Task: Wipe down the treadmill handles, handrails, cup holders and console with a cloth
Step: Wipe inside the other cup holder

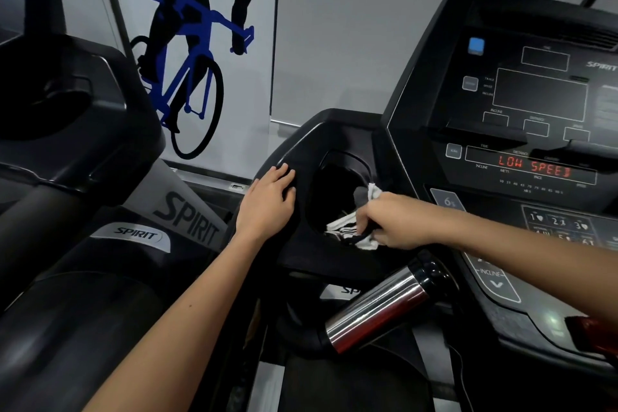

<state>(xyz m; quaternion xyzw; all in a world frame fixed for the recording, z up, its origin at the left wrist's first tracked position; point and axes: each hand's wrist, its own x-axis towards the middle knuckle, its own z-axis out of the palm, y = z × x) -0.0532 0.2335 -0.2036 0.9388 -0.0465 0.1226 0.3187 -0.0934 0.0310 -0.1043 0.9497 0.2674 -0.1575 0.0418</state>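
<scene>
My right hand (pixel 394 222) grips a bunched white and black striped cloth (pixel 351 231) at the near right rim of the treadmill's left cup holder (pixel 334 191), a deep black well. Part of the cloth hangs into the well. My left hand (pixel 269 202) lies flat with straight fingers on the black moulding left of the cup holder. The black console (pixel 521 144) rises to the right, its red display reading LOW SPEED. A chrome pulse-grip handle (pixel 378 311) juts out below my right forearm.
A second Spirit treadmill (pixel 67 110) with its own cup holder stands on the left. A wall graphic of a cyclist on a blue bike (pixel 194 53) is behind. A red object (pixel 595 331) lies at the right edge on the console's lower shelf.
</scene>
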